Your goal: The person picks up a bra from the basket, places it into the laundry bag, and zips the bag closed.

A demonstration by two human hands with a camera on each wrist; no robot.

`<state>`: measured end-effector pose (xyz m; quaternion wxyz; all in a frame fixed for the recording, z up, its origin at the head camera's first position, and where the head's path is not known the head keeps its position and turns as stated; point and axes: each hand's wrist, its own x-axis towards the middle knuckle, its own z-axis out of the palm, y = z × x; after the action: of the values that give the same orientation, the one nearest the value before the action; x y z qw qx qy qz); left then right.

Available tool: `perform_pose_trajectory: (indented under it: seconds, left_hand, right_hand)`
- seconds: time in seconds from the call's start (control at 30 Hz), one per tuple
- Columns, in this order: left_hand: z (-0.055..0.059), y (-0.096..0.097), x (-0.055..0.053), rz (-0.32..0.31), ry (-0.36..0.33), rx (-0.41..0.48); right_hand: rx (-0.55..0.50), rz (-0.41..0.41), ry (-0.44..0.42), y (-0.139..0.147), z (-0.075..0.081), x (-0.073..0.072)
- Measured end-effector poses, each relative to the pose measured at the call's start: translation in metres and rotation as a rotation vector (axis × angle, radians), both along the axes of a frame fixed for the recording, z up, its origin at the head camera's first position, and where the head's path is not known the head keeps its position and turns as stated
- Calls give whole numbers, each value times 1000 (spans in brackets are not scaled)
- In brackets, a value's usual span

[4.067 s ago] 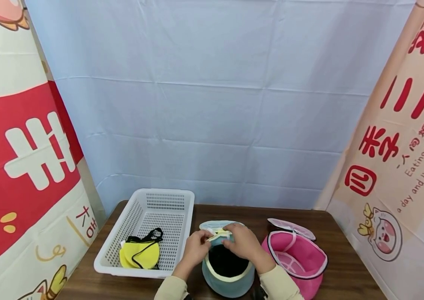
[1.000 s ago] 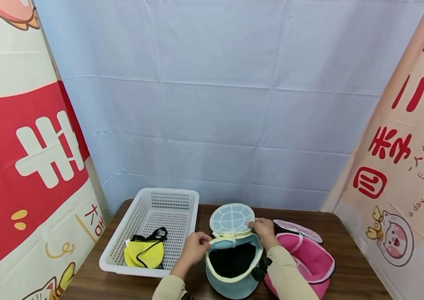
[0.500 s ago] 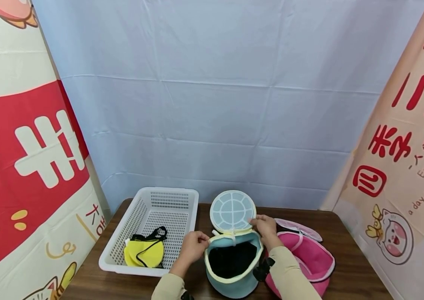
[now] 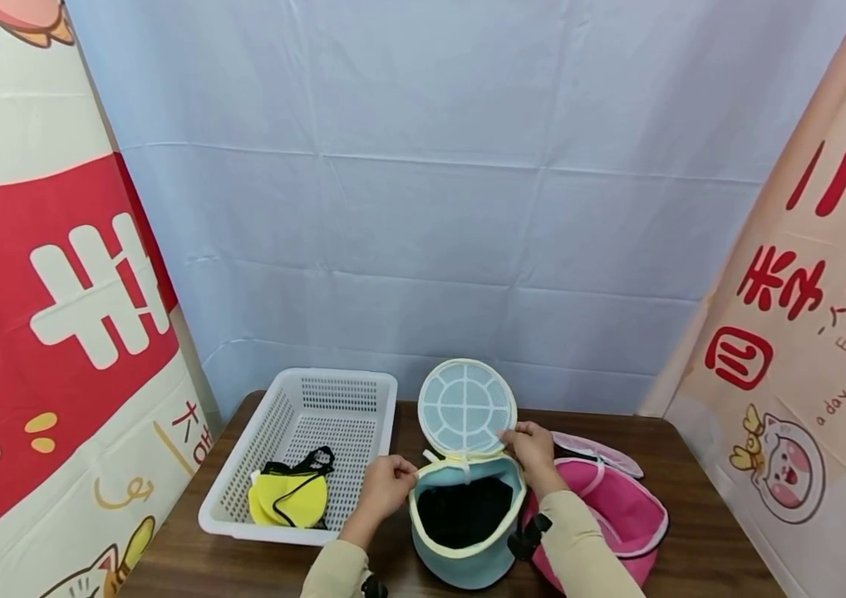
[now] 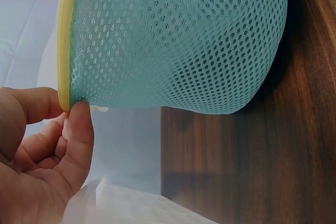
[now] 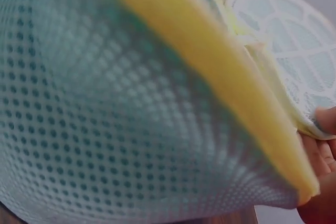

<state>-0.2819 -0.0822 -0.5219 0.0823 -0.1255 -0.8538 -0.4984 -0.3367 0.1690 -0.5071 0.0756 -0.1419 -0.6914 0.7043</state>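
Observation:
A teal mesh laundry bag [image 4: 464, 569] with pale yellow trim stands upright on the table, its mouth unzipped and dark cloth [image 4: 465, 512] inside. Its round lid [image 4: 466, 405] is tipped up behind the mouth. My left hand [image 4: 386, 487] pinches the left end of the rim; the left wrist view shows thumb and forefinger on the yellow edging [image 5: 64, 40]. With thumb and fingers, my right hand [image 4: 532, 453] grips the lid's lower right edge, also visible beside the lid [image 6: 294, 40] in the right wrist view.
A white perforated basket [image 4: 243, 465] at the left holds a yellow bra-like garment [image 4: 288, 500] with black straps. An open pink mesh bag [image 4: 636, 565] stands close on the right, partly behind my right sleeve [image 4: 583, 544]. The brown table [image 4: 707, 531] backs onto a pale blue curtain [image 4: 423, 249].
Both hands were together at the yellow edging behind the mouth; they have since parted to its two sides. The lid has swung from lying back to nearly upright, lifted by my right hand.

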Motion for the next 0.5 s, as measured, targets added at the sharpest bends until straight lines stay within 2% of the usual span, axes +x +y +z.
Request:
perform_pose_trajectory:
  seconds: [0.17, 0.33, 0.5]
  left_hand:
    - [1, 0, 1, 9, 2, -1]
    - [0, 0, -1, 10, 13, -3]
    - [0, 1, -2, 13, 23, -1]
  right_hand:
    - [-36, -10, 52, -1, -2, 0]
    - [12, -26, 110, -2, -2, 0]
    - [49, -59, 128, -2, 0, 1]
